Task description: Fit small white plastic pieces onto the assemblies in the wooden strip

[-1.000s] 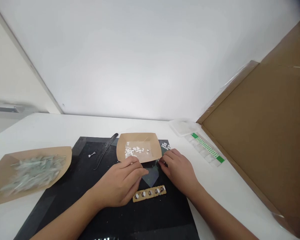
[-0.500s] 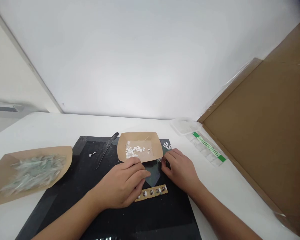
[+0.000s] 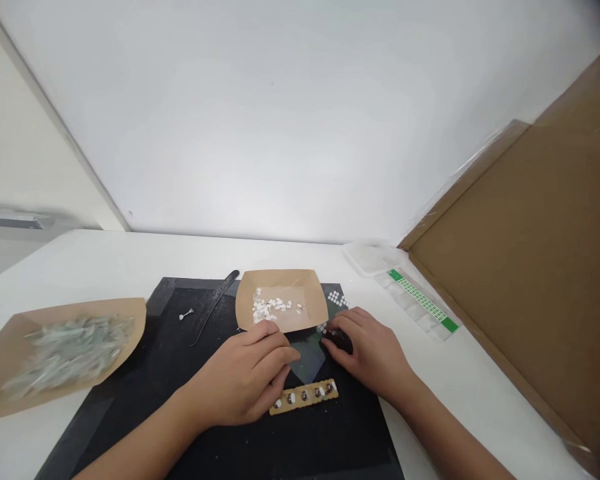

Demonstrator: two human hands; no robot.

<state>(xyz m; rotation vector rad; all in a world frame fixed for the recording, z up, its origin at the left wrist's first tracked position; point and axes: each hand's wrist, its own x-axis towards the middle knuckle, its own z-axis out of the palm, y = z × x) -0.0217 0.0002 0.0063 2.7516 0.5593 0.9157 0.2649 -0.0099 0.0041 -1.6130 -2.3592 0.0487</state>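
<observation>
My left hand (image 3: 247, 373) hovers over the black mat with curled fingers and the thumb drawn in; whatever is in its fingertips is hidden or too small to name. Beside its fingers lies a tan strip (image 3: 305, 397) with dark round pieces and white ovals. My right hand (image 3: 370, 347) is at the right edge of a translucent greenish sheet (image 3: 309, 360), thumb and index finger apart. Small round white stickers (image 3: 338, 299) sit in rows on this sheet, near the right fingertips. Behind the hands, a brown paper tray (image 3: 280, 277) holds loose white pieces (image 3: 270, 307).
A larger paper tray (image 3: 10, 333) at left contains clear packets (image 3: 75, 350). On the black mat (image 3: 170, 373) are a dark curved file-like stick (image 3: 214, 307) and a small metal piece (image 3: 186, 313). Right: a clear plastic container (image 3: 373, 257), green-edged packaging (image 3: 423, 300) and cardboard (image 3: 520, 267).
My right thumb and index finger have moved apart at the sheet. My left hand keeps nearly the same pose. The whole view has shifted slightly, so things appear a little lower.
</observation>
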